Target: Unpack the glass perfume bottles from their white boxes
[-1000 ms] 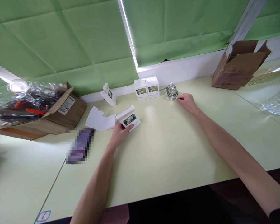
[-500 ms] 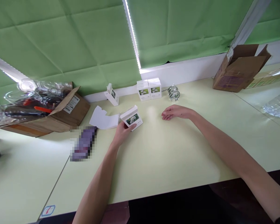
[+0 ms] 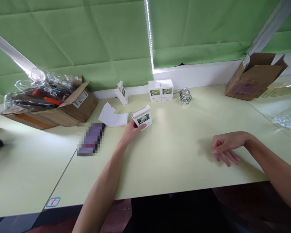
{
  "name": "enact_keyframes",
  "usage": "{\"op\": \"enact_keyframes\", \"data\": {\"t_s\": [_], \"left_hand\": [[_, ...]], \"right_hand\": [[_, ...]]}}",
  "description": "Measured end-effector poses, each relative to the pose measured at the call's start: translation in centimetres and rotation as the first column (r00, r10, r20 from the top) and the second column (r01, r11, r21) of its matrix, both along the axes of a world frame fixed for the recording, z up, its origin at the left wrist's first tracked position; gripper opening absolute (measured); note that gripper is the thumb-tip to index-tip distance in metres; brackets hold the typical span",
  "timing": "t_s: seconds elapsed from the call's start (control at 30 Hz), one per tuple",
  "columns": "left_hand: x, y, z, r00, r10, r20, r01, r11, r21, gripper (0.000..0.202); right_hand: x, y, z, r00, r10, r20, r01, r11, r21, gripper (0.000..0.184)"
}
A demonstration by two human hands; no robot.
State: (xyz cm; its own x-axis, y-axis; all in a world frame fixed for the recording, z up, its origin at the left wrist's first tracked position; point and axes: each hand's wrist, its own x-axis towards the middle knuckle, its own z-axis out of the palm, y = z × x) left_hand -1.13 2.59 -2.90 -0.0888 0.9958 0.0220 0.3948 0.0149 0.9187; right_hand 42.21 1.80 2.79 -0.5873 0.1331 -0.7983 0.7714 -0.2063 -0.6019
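My left hand point(image 3: 133, 130) is closed around a small white box point(image 3: 143, 118) with a flower picture, its top flap up. Just left of that hand lies a flattened white carton sheet point(image 3: 113, 117). Over the right part of the table hangs my right hand point(image 3: 225, 147), fingers apart and pointing down, with nothing in it. Behind, a pair of white boxes with flower pictures point(image 3: 160, 90) stand side by side against the wall. Another narrow white box point(image 3: 122, 93) stands upright with its top flap raised. Beside the pair sits a shiny silver coiled object point(image 3: 185, 96).
At the left, an open cardboard box point(image 3: 75, 108) holds several plastic-wrapped items. A blurred purple, phone-shaped item point(image 3: 91, 139) lies in front of it. Another open cardboard box point(image 3: 253, 77) stands at the back right, near clear plastic point(image 3: 289, 116). The pale table point(image 3: 174, 161) meets a green-blind wall.
My right hand has moved right and toward me, away from the table's middle, and its fingers have spread. My left hand still holds the white box. The view has shifted slightly.
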Motion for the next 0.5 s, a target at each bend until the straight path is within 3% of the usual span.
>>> {"op": "enact_keyframes", "data": {"t_s": [0.1,0.23,0.37,0.5], "left_hand": [[0.0,0.0,-0.1,1.0,0.007,0.009,-0.007,1.0,-0.001,0.052],[0.5,-0.2,0.0,1.0,0.0,0.031,-0.001,1.0,0.009,0.051],[1.4,-0.7,0.1,1.0,-0.025,-0.006,0.025,0.999,0.041,0.052],[2.8,-1.5,0.3,0.966,-0.021,-0.256,0.063,0.985,0.159,0.047]], "right_hand": [[1.0,0.3,0.3,0.977,-0.171,-0.123,0.194,0.959,0.207,0.052],[-0.2,2.1,0.7,0.882,-0.363,-0.301,0.463,0.791,0.4,0.049],[-3.0,3.2,1.1,0.852,-0.379,-0.361,0.517,0.709,0.479,0.046],[-6.4,3.5,1.8,0.841,-0.347,-0.414,0.536,0.635,0.557,0.038]]}}
